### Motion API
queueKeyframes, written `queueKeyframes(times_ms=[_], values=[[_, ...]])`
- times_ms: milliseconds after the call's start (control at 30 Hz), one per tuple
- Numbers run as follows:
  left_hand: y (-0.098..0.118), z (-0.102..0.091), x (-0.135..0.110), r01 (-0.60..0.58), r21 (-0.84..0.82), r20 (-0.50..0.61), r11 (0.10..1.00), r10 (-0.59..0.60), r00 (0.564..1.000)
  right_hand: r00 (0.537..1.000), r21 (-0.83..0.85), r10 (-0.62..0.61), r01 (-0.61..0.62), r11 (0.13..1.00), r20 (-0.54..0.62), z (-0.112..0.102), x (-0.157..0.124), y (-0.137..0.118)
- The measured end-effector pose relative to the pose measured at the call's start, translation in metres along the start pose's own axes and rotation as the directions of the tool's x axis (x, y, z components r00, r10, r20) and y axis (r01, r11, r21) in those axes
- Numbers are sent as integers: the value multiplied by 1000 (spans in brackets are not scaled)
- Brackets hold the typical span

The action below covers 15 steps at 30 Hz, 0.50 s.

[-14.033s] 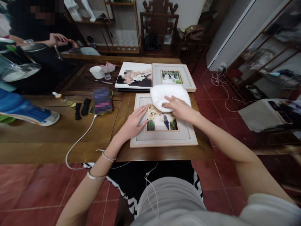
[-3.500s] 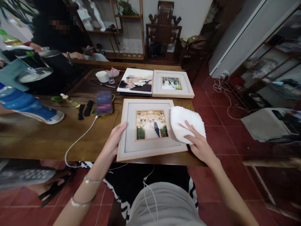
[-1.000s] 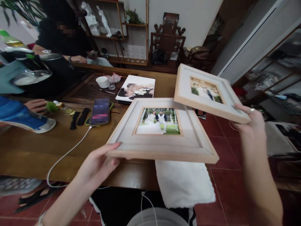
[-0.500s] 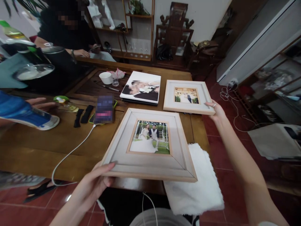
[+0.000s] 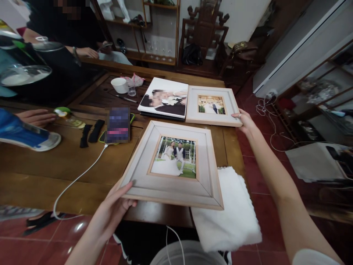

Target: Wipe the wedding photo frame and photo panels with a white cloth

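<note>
My left hand point(image 5: 117, 206) grips the near left corner of a pale wooden picture frame point(image 5: 209, 167) holding a wedding photo, its near edge lifted above the wooden table point(image 5: 55, 162). My right hand point(image 5: 244, 121) holds the right near corner of a second, smaller frame point(image 5: 193, 106) that lies flat on the table's far right side. A white fluffy cloth point(image 5: 231, 213) hangs over the table's near right edge, partly under the large frame.
A photo album point(image 5: 165, 99) lies left of the small frame. A phone point(image 5: 118, 125) on a white cable, black straps point(image 5: 91, 132), a white cup point(image 5: 120, 84) and a blue shoe point(image 5: 24, 134) sit left. Another person's hand point(image 5: 35, 117) rests at left; someone sits behind.
My right hand has brought the smaller frame down from the air onto the table beside the album. The larger frame in my left hand has lowered toward the table.
</note>
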<state>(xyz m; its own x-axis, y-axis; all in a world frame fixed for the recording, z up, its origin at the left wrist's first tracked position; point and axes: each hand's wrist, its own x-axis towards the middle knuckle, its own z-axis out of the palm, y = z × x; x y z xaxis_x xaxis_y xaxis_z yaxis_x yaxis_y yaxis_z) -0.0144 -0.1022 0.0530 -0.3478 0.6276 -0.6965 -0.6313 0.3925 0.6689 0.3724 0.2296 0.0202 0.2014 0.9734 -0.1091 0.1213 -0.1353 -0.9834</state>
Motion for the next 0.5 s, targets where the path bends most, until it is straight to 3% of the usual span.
queueKeyframes(times_ms=[167, 233, 300, 333, 400, 433, 500], values=[[-4, -5, 6, -65, 13, 113, 998, 63, 992, 994, -61, -68, 63, 996, -87, 4, -5, -2], [-5, -6, 8, -61, 21, 122, 998, 57, 991, 962, -131, -218, 197, 972, -166, 4, -27, -12], [-5, -5, 9, -61, 19, 121, 998, 58, 991, 881, -239, -448, 408, 881, -150, 3, -69, -27], [-6, -5, 10, -62, 15, 118, 998, 60, 991, 854, -247, -517, 489, 837, -61, 2, -97, -36], [-7, -5, 11, -75, -5, 99, 997, 75, 992, 829, -223, -518, 557, 800, 212, -2, -161, -53], [-8, -6, 12, -86, -19, 87, 996, 88, 992, 777, -219, -485, 596, 773, 401, -5, -194, -58], [-9, -6, 13, -113, -53, 71, 992, 116, 991, 594, -147, -455, 700, 699, 663, -12, -253, -61]])
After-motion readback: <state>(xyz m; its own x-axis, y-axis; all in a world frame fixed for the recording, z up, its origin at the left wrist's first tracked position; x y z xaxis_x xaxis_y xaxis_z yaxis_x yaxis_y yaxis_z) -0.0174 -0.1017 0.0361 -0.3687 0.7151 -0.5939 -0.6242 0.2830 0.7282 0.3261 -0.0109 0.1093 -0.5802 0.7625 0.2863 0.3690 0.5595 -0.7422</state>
